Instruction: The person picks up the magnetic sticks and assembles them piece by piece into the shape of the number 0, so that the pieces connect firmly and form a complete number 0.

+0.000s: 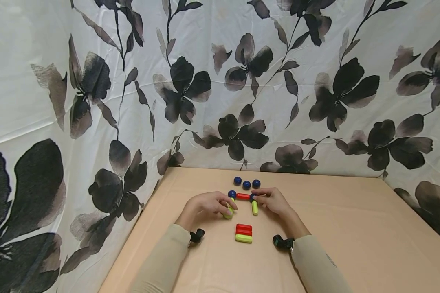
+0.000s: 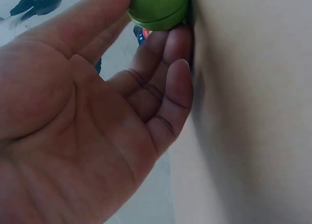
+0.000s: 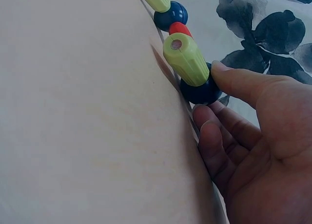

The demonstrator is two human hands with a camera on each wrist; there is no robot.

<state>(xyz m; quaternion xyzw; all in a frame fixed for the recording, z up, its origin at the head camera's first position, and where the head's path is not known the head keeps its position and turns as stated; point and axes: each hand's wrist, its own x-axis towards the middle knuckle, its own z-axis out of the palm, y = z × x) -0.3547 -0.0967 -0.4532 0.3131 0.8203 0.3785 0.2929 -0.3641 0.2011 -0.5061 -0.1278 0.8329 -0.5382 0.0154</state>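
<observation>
My left hand (image 1: 212,204) holds a green ball (image 2: 158,9) between thumb and fingers, low over the table. Just behind those fingers is a blue ball (image 1: 232,194) with a yellow-green rod mostly hidden by the hand. A red rod (image 1: 243,197) joins this ball to a second blue ball (image 3: 200,91). My right hand (image 1: 275,201) pinches that second ball from the right with thumb and fingertips. From it another yellow-green rod (image 1: 255,208) sticks out toward me, its free end showing a round magnet-like tip in the right wrist view.
Three loose blue balls (image 1: 246,185) lie behind the joined pieces. Nearer me, two red rods (image 1: 244,230) and a yellow-green rod (image 1: 243,238) lie side by side. The tan table (image 1: 352,236) ends at a flower-patterned cloth (image 1: 205,134) behind and on the left.
</observation>
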